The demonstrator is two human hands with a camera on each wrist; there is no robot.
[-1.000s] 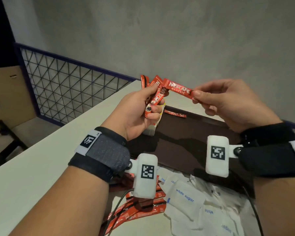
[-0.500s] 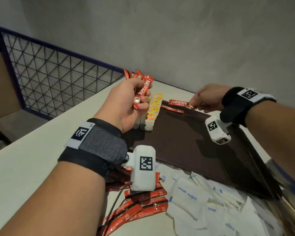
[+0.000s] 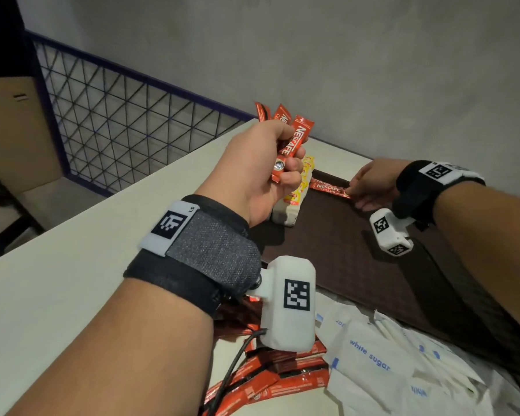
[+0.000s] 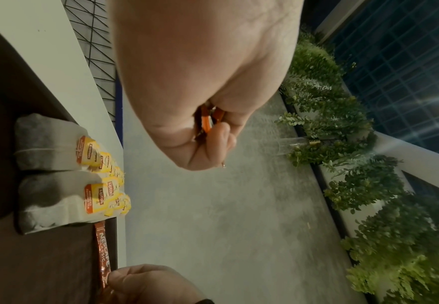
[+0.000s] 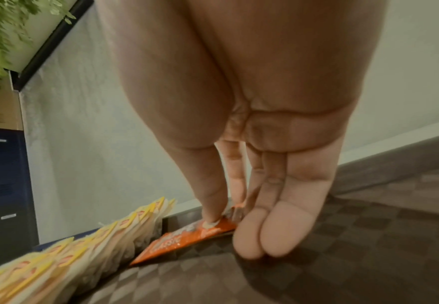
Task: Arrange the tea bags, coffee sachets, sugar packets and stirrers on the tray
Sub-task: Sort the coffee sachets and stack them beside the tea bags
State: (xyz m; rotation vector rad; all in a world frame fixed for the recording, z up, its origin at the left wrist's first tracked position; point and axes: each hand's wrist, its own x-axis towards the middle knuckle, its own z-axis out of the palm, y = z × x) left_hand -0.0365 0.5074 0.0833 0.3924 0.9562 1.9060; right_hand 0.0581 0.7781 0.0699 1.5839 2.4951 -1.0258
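Note:
My left hand [image 3: 285, 172] is raised over the tray's far left corner and grips a bunch of red Nescafe coffee sachets [image 3: 291, 142]; only their orange ends [image 4: 208, 119] show in the left wrist view. A dark brown tray [image 3: 357, 259] lies on the white table. Tea bags with yellow tags [image 3: 296, 199] stand in rows [image 4: 57, 170] at its far left. My right hand [image 3: 353, 192] pinches the end of one coffee sachet [image 5: 182, 240] between thumb and forefinger [image 5: 213, 214]. That sachet [image 3: 327, 187] lies along the tray's far edge beside the tea bags [image 5: 96, 246].
White sugar packets [image 3: 373, 358] are heaped on the table at the near right, with thin white wrapped sticks [image 3: 403, 334] among them. More red coffee sachets [image 3: 270, 382] lie under my left wrist. A wire-mesh railing [image 3: 126, 127] borders the table's left; a grey wall stands behind.
My right hand took one sachet from the bunch in my left hand and brought it down to the tray's far edge. My left hand stayed raised with the rest.

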